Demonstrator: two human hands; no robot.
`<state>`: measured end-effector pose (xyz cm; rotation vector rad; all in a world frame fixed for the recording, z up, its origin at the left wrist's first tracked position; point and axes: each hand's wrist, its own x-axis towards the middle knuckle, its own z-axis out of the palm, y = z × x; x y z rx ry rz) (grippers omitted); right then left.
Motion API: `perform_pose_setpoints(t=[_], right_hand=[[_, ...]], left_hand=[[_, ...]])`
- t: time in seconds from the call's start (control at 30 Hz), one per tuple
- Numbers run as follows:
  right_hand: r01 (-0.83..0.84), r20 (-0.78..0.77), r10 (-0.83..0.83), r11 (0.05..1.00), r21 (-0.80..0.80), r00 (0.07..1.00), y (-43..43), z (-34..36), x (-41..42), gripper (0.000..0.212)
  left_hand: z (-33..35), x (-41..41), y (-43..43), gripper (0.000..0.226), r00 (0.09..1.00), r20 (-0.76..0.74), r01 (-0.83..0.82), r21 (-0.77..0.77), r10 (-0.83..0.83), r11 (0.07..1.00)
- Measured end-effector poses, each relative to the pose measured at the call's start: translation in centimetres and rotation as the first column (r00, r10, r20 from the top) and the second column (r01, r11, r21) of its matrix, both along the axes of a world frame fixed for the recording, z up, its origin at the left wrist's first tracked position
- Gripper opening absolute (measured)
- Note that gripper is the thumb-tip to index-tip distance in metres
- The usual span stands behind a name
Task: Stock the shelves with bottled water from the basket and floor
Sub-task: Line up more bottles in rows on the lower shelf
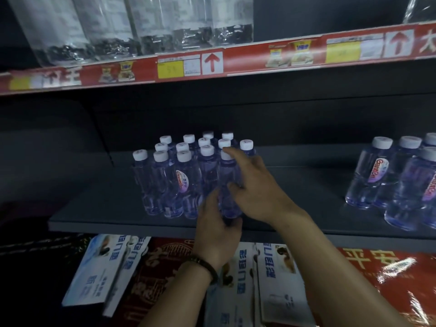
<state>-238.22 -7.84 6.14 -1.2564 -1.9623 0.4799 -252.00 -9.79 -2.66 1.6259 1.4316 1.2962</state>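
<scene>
**Upright bottle (226, 172) held at the front right corner of the bottle group (175, 175) on the shelf (99, 208).**
Left hand (215, 228) grips its base from the front; long axis vertical; right hand (256, 187), equally near, holds its upper part between thumb and forefinger.

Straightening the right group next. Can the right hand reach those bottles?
Probably yes, once the right hand releases the front bottle: only bare shelf lies between it and the right group.
</scene>
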Motion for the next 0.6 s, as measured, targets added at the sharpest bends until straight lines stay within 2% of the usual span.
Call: perform_pose_setpoints(t=[0.1,0.23,0.4,0.53,0.6], right_hand=[[-0.006,-0.024,0.006,1.0,0.004,1.0,0.2,0.3,0.6,0.07],[0.027,-0.02,-0.027,1.0,-0.013,0.999,0.0,0.3,1.3,0.071],[0.025,-0.016,-0.026,0.999,-0.03,1.0,-0.4,0.5,2.6,0.072],[0.07,0.013,-0.07,0.997,-0.023,0.997,-0.7,0.8,4.3,0.069],[0.074,-0.001,-0.074,0.997,-0.028,0.997,-0.9,0.9,5.2,0.069]], left_hand=[[0.5,0.2,0.0,0.037,0.997,0.082,-0.006,0.008,0.005,1.0],[0.9,0.2,0.1,0.039,0.983,0.183,-0.008,-0.031,0.013,1.0],[0.8,0.8,0.3,0.05,0.997,0.041,0.059,0.023,-0.06,0.998],[0.4,2.5,0.4,0.031,0.993,0.095,0.064,0.043,-0.068,0.997],[0.4,3.5,0.6,0.031,0.989,0.125,0.078,0.016,-0.079,0.997]])
